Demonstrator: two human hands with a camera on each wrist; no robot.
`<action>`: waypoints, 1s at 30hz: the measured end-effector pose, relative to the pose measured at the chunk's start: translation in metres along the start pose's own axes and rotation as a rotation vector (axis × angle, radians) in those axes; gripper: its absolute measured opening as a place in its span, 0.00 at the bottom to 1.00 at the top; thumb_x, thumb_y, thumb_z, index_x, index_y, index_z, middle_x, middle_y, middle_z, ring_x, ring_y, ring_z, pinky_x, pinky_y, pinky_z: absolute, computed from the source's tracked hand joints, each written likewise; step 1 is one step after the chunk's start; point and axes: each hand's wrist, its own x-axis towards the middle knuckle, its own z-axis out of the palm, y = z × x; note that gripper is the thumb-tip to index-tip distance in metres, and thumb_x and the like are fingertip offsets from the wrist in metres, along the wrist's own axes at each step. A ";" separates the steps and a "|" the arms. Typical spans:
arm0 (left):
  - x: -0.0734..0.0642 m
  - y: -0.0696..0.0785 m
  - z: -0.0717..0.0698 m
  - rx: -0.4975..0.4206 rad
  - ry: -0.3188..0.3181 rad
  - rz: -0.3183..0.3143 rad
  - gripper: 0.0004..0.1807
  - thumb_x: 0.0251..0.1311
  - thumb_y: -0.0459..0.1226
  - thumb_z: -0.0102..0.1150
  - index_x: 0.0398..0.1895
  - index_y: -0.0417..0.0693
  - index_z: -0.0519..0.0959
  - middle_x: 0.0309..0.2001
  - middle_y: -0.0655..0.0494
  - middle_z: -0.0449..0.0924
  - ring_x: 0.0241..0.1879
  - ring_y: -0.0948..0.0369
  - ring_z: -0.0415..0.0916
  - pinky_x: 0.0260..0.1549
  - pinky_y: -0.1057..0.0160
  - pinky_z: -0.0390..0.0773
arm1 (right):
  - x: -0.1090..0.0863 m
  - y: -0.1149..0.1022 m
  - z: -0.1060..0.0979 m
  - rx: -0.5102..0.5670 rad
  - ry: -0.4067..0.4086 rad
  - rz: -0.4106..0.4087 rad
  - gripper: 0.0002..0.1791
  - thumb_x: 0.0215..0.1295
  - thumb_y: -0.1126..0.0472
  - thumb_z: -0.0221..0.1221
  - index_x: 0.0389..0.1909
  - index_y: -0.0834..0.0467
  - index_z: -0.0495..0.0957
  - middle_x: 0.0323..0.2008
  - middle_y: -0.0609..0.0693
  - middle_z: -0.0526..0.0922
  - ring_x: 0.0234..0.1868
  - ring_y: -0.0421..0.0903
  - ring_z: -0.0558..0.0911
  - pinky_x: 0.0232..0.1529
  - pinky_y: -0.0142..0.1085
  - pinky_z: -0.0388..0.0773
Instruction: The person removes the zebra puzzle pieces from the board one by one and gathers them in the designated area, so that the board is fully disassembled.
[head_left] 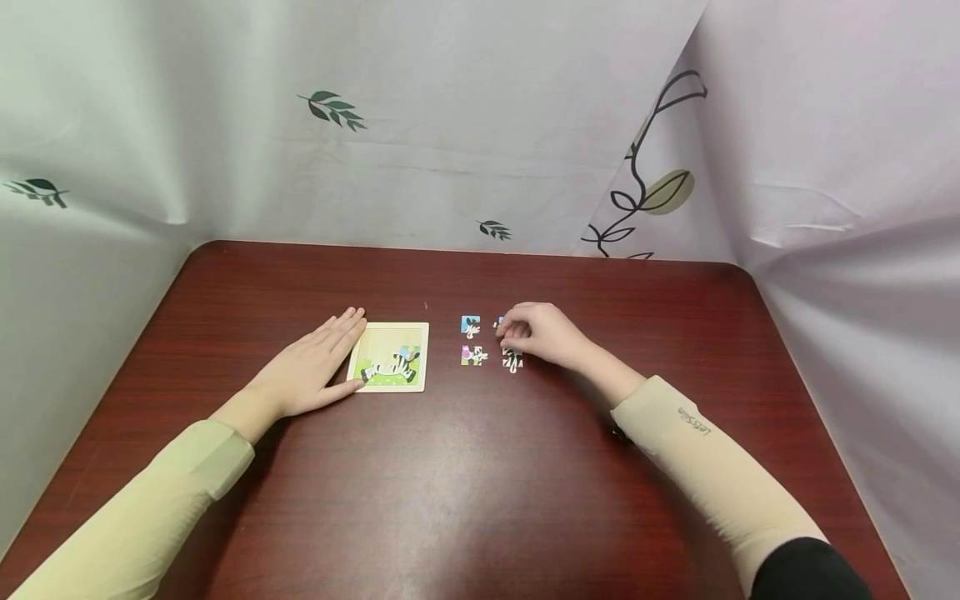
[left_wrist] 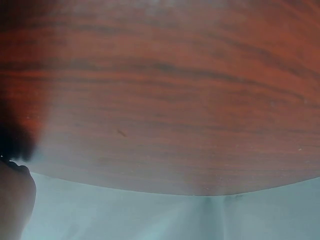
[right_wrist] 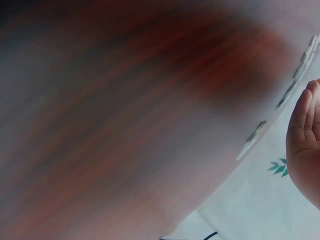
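Note:
My left hand lies flat at the left side of a small square puzzle tray, its fingers straight and the thumb touching the lower left corner. Inside the tray is part of a zebra picture on green grass. To the right, my right hand reaches over loose puzzle pieces, fingers bent, with a small gap between index finger and thumb. Under its fingers a blue-edged piece is mostly hidden. Just below lies a striped piece. Beside them are a blue zebra-head piece and a pink-and-green piece.
The dark red wooden table has rounded far corners. A pale curtain with leaf prints hangs around its back and sides. The left wrist view mostly shows tabletop; the right wrist view shows it blurred, with pieces edge-on.

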 end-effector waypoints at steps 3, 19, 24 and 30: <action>0.000 0.000 -0.001 0.003 0.003 0.003 0.50 0.72 0.54 0.60 0.83 0.31 0.53 0.85 0.35 0.51 0.84 0.40 0.51 0.87 0.59 0.43 | 0.006 -0.007 0.004 0.002 -0.012 -0.007 0.04 0.65 0.66 0.73 0.39 0.59 0.89 0.35 0.50 0.89 0.35 0.42 0.86 0.41 0.31 0.87; 0.001 0.002 -0.003 -0.004 -0.023 -0.014 0.50 0.72 0.55 0.59 0.84 0.32 0.52 0.85 0.36 0.50 0.85 0.41 0.49 0.87 0.57 0.44 | 0.044 -0.045 0.035 -0.005 -0.109 -0.084 0.04 0.67 0.64 0.71 0.42 0.57 0.88 0.37 0.48 0.86 0.36 0.39 0.86 0.42 0.25 0.84; 0.000 0.000 -0.001 -0.004 0.002 0.001 0.51 0.72 0.55 0.60 0.83 0.31 0.53 0.85 0.35 0.51 0.85 0.41 0.50 0.87 0.61 0.39 | 0.056 -0.056 0.045 -0.021 -0.137 -0.107 0.05 0.67 0.64 0.71 0.42 0.57 0.88 0.38 0.49 0.86 0.38 0.40 0.85 0.43 0.24 0.82; 0.001 -0.002 0.001 -0.009 0.018 0.003 0.51 0.71 0.56 0.60 0.83 0.32 0.54 0.85 0.36 0.52 0.85 0.42 0.51 0.84 0.70 0.29 | 0.068 -0.064 0.056 -0.057 -0.164 -0.140 0.07 0.67 0.63 0.71 0.44 0.58 0.88 0.40 0.49 0.86 0.40 0.41 0.85 0.45 0.23 0.81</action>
